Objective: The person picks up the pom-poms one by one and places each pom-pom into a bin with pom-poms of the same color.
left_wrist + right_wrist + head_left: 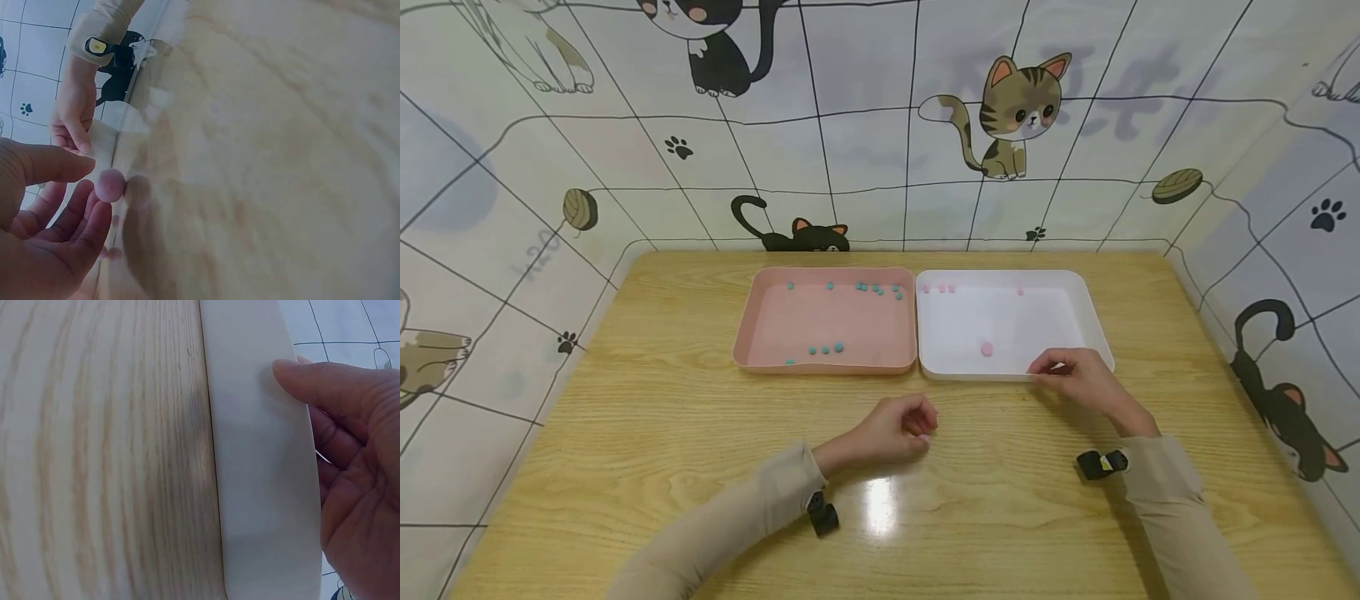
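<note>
At the front rim of the white tray, near its right end, my right hand holds the tray's edge. In the right wrist view the thumb lies on the outer face of the tray wall, fingers behind it. My left hand is in front of the trays, loosely curled and holding nothing. Its thumb and fingers stand apart in the left wrist view, and a pink ball shows just beyond the fingertips. From the head camera this larger pink ball lies in the white tray.
Left of the white tray stands a pink tray with several small teal balls. Several smaller pink balls lie along the white tray's back. Both trays sit on a wooden table, enclosed by cat-patterned walls.
</note>
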Motion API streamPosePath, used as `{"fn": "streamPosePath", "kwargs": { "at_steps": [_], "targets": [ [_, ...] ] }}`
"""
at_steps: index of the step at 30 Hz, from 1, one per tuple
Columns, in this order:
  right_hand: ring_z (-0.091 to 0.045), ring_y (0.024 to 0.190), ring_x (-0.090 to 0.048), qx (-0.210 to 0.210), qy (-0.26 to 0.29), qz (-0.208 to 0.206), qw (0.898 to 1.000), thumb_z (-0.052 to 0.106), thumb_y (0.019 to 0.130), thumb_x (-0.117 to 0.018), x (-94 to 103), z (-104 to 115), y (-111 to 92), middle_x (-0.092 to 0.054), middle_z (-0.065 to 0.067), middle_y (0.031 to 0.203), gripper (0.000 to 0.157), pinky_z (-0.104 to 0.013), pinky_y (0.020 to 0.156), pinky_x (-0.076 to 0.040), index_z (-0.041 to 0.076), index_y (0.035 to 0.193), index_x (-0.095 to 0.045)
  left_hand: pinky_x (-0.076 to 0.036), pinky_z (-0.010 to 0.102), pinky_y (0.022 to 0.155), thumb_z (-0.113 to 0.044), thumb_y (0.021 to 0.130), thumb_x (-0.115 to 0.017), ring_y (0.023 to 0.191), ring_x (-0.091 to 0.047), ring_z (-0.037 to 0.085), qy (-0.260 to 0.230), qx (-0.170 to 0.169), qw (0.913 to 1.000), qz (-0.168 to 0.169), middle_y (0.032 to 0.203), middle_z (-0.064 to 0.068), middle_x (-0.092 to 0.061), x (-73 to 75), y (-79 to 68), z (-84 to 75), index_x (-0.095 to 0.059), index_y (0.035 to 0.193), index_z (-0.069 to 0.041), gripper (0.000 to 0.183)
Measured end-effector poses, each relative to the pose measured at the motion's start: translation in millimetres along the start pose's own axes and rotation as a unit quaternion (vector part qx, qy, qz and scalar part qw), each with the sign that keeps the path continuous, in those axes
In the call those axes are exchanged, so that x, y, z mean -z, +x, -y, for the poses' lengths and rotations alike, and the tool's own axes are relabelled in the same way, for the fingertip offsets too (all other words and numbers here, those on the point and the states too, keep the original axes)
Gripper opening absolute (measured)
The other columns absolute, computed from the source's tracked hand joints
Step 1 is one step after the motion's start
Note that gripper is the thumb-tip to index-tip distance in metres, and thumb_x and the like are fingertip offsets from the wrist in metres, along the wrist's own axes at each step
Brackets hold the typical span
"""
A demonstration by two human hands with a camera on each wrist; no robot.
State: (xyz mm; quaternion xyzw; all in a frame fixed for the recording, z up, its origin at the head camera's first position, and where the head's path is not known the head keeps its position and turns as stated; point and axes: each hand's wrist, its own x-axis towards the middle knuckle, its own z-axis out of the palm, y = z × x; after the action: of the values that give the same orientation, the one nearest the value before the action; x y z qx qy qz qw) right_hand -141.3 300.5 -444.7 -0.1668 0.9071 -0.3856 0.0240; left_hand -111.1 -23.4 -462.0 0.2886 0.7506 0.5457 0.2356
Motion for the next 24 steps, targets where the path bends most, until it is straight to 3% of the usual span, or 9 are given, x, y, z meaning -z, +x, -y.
{"fn": "streamPosePath", "kwargs": {
  "at_steps": [8,15,24],
  "targets": [
    [-0.006,0.072,-0.056,0.001,0.011,0.002,1.0,0.007,0.083,-0.071,0.5,-4.6,-0.1,-0.066,-0.007,0.079,0.005,-0.018,0.065,-0.052,0.005,0.079,-0.069,-0.051,0.021,0.075,0.015,0.076,-0.059,0.083,-0.059,0.019,0.023,-0.013,0.9996,0.007,0.09,0.012,-0.061,-3.0,0.7,2.0,-0.057,0.092,0.002,0.021],
    [-0.006,0.072,-0.056,0.005,0.008,-0.002,1.0,0.001,0.081,-0.071,0.2,-5.5,-0.3,-0.066,-0.005,0.078,0.007,-0.018,0.065,-0.052,0.007,0.079,-0.069,-0.05,0.02,0.072,0.015,0.075,-0.059,0.081,-0.059,0.02,0.044,-0.029,0.9986,0.007,0.087,0.011,-0.06,-2.9,2.1,2.1,-0.057,0.089,0.002,0.019],
    [-0.007,0.072,-0.055,-0.006,0.014,0.002,1.0,-0.001,0.081,-0.07,0.0,-2.4,-0.4,-0.066,-0.007,0.079,0.008,-0.017,0.066,-0.051,0.007,0.08,-0.069,-0.051,0.02,0.072,0.014,0.077,-0.058,0.077,-0.058,0.008,0.011,0.004,0.9999,0.003,0.087,0.009,-0.061,-0.7,3.5,-1.2,-0.058,0.09,-0.001,0.02]
  ]
}}
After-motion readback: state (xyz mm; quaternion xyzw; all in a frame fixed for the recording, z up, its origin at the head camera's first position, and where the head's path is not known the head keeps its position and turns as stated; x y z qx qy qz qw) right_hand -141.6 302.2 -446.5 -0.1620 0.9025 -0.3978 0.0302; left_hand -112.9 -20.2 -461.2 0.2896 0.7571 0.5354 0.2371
